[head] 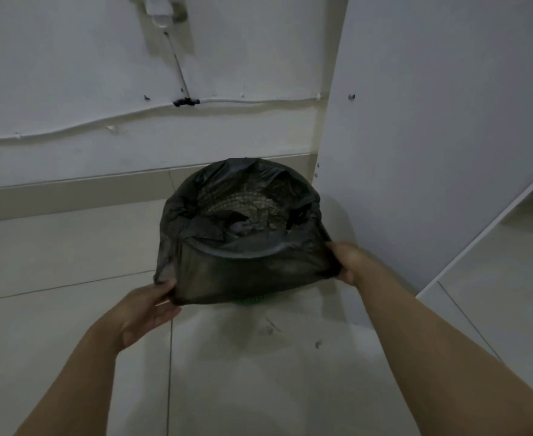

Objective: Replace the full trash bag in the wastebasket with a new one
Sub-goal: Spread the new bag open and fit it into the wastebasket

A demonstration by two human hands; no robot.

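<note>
A black trash bag [243, 269] is draped over a round wastebasket on the tiled floor, by the wall. Its mouth is folded over the rim, and the basket's mesh wall shows through the thin plastic inside. A sliver of the green wastebasket [254, 299] peeks out under the bag's lower hem. My left hand [147, 306] grips the bag's folded-down edge at the lower left. My right hand [348, 262] grips the same edge on the right side. The bag's skirt is stretched between both hands.
A white wall [70, 73] with a cable and a taped joint [186, 101] runs behind the basket. A white cabinet panel [431, 121] stands close on the right. Pale floor tiles [258, 372] lie in front, with a few dark marks.
</note>
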